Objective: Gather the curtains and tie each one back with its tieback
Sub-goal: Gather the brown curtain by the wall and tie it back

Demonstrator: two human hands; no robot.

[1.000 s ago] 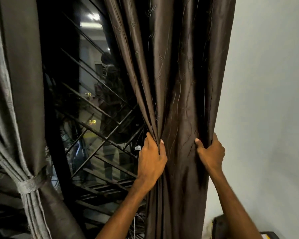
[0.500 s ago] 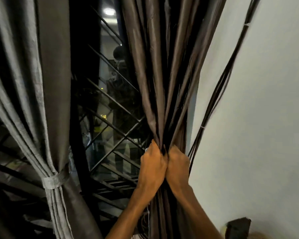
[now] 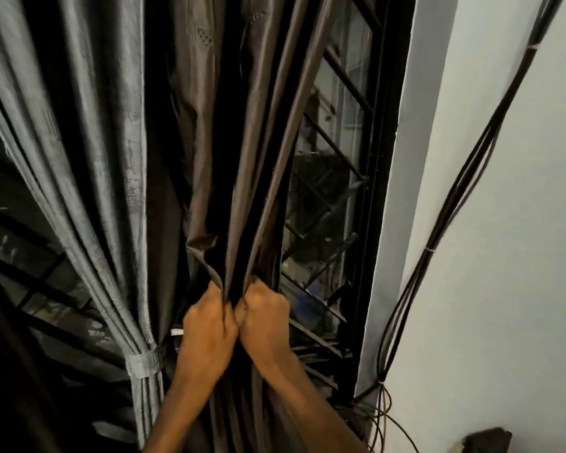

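The dark brown shiny fabric curtain (image 3: pixel 242 142) hangs in the middle of the scene, in front of the black-framed window with diagonal metal bars (image 3: pixel 337 197), and it is gathered into narrow folds. The left hand (image 3: pixel 208 335) and the right hand (image 3: pixel 265 318) are side by side, touching each other, and both have their fingers curled tight around the bunched folds of this curtain. To the left hangs the grey silky curtain (image 3: pixel 89 158), bound low down by a grey fabric tieback band (image 3: pixel 143 364). On the right, a bundle of thin black cables (image 3: pixel 451 197) runs down the pale white wall (image 3: pixel 520 256).
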